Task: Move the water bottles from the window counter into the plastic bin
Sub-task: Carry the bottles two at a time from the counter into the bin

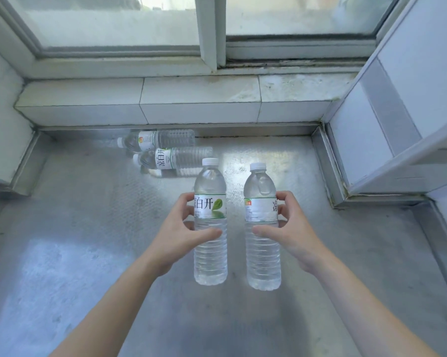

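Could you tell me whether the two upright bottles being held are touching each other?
Apart. The head view shows bare counter between the left bottle and the right bottle along their whole height.

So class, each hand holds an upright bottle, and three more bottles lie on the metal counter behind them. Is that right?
Not quite: the head view shows two bottles lying on the counter, not three. The left hand and right hand do each hold an upright bottle.

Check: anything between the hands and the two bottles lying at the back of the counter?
Only what they hold. The left hand grips one upright bottle, the right hand another. Both lying bottles sit just beyond on bare counter. The bin is out of view.
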